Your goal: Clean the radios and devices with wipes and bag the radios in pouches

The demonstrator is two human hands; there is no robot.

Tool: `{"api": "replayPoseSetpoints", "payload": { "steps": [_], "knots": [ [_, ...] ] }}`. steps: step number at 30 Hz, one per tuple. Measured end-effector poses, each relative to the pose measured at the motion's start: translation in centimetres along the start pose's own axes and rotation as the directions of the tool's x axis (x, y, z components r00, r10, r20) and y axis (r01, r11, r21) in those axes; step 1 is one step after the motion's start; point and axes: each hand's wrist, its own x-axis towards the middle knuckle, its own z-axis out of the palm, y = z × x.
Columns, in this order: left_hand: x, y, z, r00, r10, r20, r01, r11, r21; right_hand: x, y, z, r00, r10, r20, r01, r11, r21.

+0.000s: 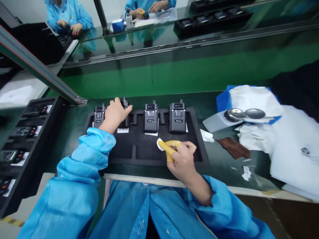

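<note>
A black foam tray lies in front of me with several small black radio-like devices standing in its far row. My left hand is wrapped around the second device from the left, fingers closed on it. Beside it stand another device at the far left and two more to the right. My right hand rests on the tray's near right part, wearing yellow finger cots, and pinches a small white wipe.
A second black tray with more devices sits at my left. White cloths, a blue box, two metal dishes and a brown rag lie at right. Two people in blue coats work across the green conveyor.
</note>
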Motion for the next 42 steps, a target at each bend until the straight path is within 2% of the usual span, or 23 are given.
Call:
{"api": "replayPoseSetpoints", "payload": {
  "steps": [3, 6, 8, 11, 15, 18, 20, 24, 28, 32, 36, 42],
  "knots": [
    [-1.2, 0.4, -0.1, 0.999, 0.036, 0.004, -0.037, 0.995, 0.091, 0.1, 0.1, -0.1, 0.999, -0.007, 0.035, 0.006, 1.000, 0.024],
    [-2.7, 1.2, -0.3, 0.979, 0.158, -0.126, -0.140, 0.981, 0.136, 0.2, 0.0, -0.2, 1.000, 0.003, 0.018, -0.004, 0.999, 0.035],
    [-3.9, 2.5, 0.1, 0.949, 0.264, -0.173, -0.252, 0.964, 0.088, 0.2, 0.0, -0.2, 1.000, 0.014, 0.006, -0.014, 0.999, 0.038],
    [-5.1, 5.1, 1.6, 0.944, 0.324, -0.059, -0.328, 0.940, -0.090, 0.2, 0.1, -0.3, 1.000, 0.001, 0.019, -0.002, 0.999, 0.042],
    [-4.9, 7.4, 3.4, 0.963, 0.262, 0.063, -0.243, 0.946, -0.213, 0.0, 0.2, -0.3, 1.000, -0.008, 0.018, 0.007, 0.999, 0.048],
    [-4.5, 6.7, 3.4, 0.966, 0.246, 0.080, -0.202, 0.912, -0.357, -0.2, 0.3, -0.3, 1.000, 0.015, -0.007, -0.015, 0.997, 0.080],
    [-5.0, 5.5, 3.1, 0.957, 0.281, 0.069, -0.215, 0.850, -0.480, 0.1, 0.5, -0.5, 0.999, 0.047, -0.021, -0.044, 0.992, 0.122],
    [-7.9, 3.0, 2.4, 0.908, 0.418, 0.015, -0.288, 0.650, -0.703, 2.0, 1.1, -1.6, 0.992, 0.091, -0.086, -0.076, 0.985, 0.158],
    [-11.1, 1.5, 2.3, 0.849, 0.526, -0.047, -0.358, 0.508, -0.783, 4.6, 0.7, -2.6, 0.988, 0.043, -0.151, -0.020, 0.989, 0.149],
    [-12.5, 1.2, 2.5, 0.828, 0.552, -0.103, -0.408, 0.466, -0.785, 6.0, -0.9, -2.9, 0.995, -0.025, -0.092, 0.038, 0.990, 0.138],
    [-12.6, 1.3, 2.5, 0.824, 0.555, -0.115, -0.425, 0.470, -0.774, 6.0, -2.0, -3.0, 0.989, -0.146, -0.010, 0.146, 0.987, 0.063],
    [-12.6, 1.1, 2.6, 0.809, 0.564, -0.168, -0.472, 0.452, -0.757, 5.7, -2.4, -3.3, 0.980, -0.198, -0.007, 0.198, 0.980, 0.005]
  ]
}}
